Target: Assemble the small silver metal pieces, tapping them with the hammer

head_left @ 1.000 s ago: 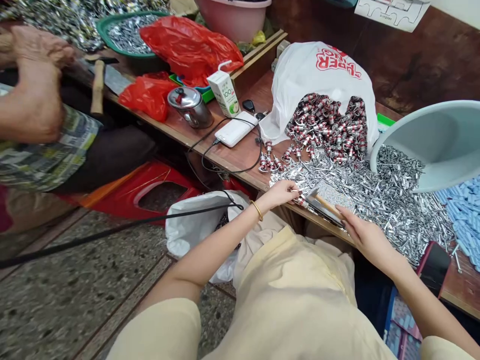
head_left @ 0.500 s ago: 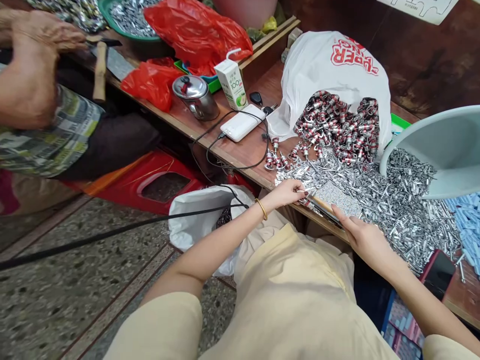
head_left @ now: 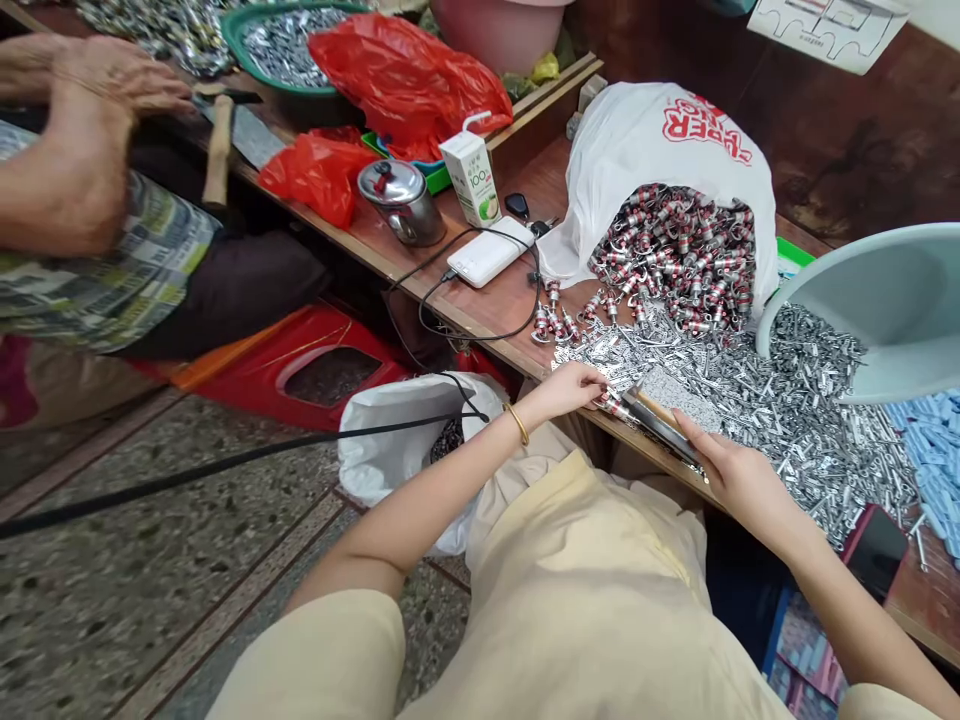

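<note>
My right hand (head_left: 731, 475) is closed around the handle end of a flat metal tool (head_left: 664, 425) with a wooden strip along it, held over the table edge. At the tool's far tip, the fingers of my left hand (head_left: 576, 388) are pinched together on a small red and silver part (head_left: 613, 403). Small metal pieces (head_left: 795, 420) are heaped just behind both hands, around a speckled block (head_left: 671, 392). Beyond them a white plastic bag (head_left: 675, 130) lies open with many red and silver parts (head_left: 675, 255) in its mouth.
A tilted grey basin (head_left: 892, 310) and blue pieces (head_left: 934, 450) lie at right, near a phone (head_left: 876, 550). A power bank (head_left: 491, 252), metal cup (head_left: 401, 200) and drink carton (head_left: 471, 175) stand left. Below is a white sack (head_left: 375, 440). Another person's arms (head_left: 82, 150) are at far left.
The tool has tilted slightly and shifted a little toward the lower right with my right hand. My left hand stays nearly in place. The whole view has shifted slightly.
</note>
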### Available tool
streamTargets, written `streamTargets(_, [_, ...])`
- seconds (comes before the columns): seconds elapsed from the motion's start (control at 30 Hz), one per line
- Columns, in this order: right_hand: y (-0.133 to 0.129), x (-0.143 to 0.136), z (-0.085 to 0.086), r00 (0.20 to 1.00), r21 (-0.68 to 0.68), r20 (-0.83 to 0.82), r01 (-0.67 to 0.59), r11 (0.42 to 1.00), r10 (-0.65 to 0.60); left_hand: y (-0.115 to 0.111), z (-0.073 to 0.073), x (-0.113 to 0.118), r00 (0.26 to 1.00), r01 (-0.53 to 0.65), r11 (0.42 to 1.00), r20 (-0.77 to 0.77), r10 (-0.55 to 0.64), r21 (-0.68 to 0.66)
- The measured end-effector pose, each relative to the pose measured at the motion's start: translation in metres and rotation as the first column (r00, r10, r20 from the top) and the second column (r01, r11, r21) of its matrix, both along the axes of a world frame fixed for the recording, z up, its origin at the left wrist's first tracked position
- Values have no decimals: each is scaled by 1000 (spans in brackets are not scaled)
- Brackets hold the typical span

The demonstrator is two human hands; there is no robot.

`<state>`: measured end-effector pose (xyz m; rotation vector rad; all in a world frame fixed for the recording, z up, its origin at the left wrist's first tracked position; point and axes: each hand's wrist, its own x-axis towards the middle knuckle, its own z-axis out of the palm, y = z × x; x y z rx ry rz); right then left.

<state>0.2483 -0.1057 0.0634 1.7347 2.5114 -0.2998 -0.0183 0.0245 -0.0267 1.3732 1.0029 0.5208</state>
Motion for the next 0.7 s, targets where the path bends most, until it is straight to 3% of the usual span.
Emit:
streamTargets(0.13, [-5, 5, 9, 998, 49, -64, 5, 999, -1, -3, 12, 4, 987, 76, 975, -158, -43, 208])
streamTargets(0.23, [-9, 1, 13, 998, 54, -58, 5, 999, -2, -3, 21, 7, 971, 135, 949, -227, -70, 284])
streamTargets(0.4, [-8, -8, 8, 1000, -7, 20, 9, 1000, -9, -3, 23, 6, 965, 167, 937, -248, -91, 306])
streamTargets(0.57, [-4, -9, 3, 1000, 17, -6, 16, 1000, -16, 0, 20, 9, 970, 148, 952, -228, -86, 268])
streamTargets(0.7, [-7, -3, 0, 996, 4, -85, 26, 1000, -25, -7, 27, 6, 983, 95, 956, -180, -45, 277])
